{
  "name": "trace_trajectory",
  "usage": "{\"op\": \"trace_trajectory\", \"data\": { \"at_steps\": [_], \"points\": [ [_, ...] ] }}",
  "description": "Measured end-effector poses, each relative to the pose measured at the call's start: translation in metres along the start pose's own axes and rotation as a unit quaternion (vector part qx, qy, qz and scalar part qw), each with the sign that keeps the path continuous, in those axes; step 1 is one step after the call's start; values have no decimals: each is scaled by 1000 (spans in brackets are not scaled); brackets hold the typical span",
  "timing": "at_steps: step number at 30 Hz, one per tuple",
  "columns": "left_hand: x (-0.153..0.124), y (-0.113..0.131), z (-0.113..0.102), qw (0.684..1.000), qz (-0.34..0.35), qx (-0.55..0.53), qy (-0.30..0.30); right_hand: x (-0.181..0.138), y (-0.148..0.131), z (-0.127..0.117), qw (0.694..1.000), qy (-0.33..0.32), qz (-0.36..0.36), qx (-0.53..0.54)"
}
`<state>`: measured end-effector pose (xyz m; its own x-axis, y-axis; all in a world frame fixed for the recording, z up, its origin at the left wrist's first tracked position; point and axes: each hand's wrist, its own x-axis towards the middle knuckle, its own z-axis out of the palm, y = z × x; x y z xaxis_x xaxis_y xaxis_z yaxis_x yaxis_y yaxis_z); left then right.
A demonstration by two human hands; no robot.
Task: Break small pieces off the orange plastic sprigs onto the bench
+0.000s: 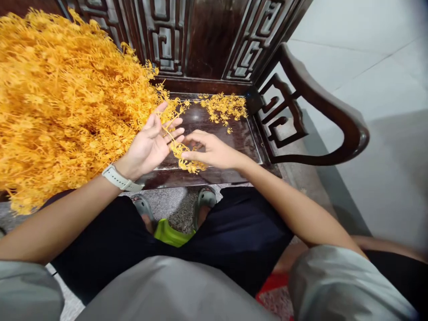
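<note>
My left hand (150,145) is palm up beside a large heap of yellow artificial flowers (73,98). Across its loosely spread fingers runs the thin stem of a yellow flower sprig (174,147), resting in that hand. From the right, my right hand (212,150) bends its thumb and fingers around the sprig's lower flower heads, just above the front edge of the dark wooden seat (230,138). The exact contact of the right fingertips is partly hidden.
A small pile of yellow flower pieces (225,107) lies at the back right of the seat. A carved backrest (209,40) and a curved armrest (347,129) border it. Below are a bright green object (174,234) and my sandalled feet. Another person's leg shows at lower right.
</note>
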<state>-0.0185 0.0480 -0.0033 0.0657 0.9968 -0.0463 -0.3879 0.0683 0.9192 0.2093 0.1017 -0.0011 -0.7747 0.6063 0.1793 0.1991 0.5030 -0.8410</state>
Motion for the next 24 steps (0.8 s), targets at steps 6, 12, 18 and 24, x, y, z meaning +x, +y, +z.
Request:
{"op": "trace_trajectory", "data": {
  "at_steps": [6, 12, 18, 24],
  "points": [
    [-8, 3, 5, 999, -18, 13, -37, 6, 1, 8, 995, 21, 12, 94],
    [-8, -7, 2, 984, 25, 165, -62, 8, 8, 0, 984, 67, 38, 158],
    [-5, -9, 7, 959, 110, 259, -40, 4, 1, -4, 997, 31, 9, 68],
    [-4, -10, 4, 961, 97, 256, -46, -1, 2, -7, 988, 40, 55, 137]
  ]
}}
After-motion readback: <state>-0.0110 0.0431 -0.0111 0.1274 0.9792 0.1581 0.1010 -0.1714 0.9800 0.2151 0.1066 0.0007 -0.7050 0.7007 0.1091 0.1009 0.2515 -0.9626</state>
